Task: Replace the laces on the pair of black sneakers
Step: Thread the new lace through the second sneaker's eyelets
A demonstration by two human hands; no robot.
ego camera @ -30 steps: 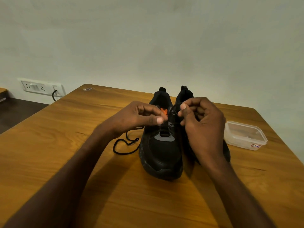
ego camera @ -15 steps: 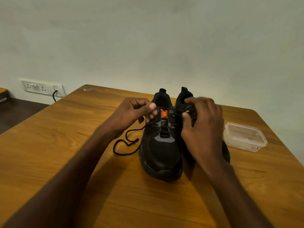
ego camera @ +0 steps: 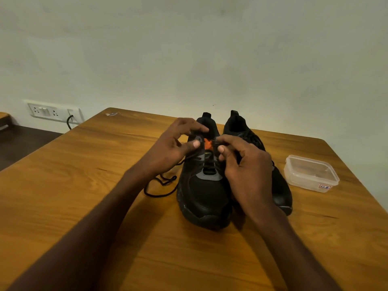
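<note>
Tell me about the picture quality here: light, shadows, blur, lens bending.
Head view: dim, warm light; the black sneakers lose detail in the dark; soft shadows fall on the wooden table beneath both forearms; the wide lens bows the table edges; the left hand and right hand are slightly soft; the plastic container shows faint sheen.

a wooden table (ego camera: 84, 185) stands against a pale wall (ego camera: 189, 49) bearing a socket panel (ego camera: 48, 111).

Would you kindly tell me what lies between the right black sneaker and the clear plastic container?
In the head view, only bare wooden table separates the right black sneaker from the clear plastic container.
</note>
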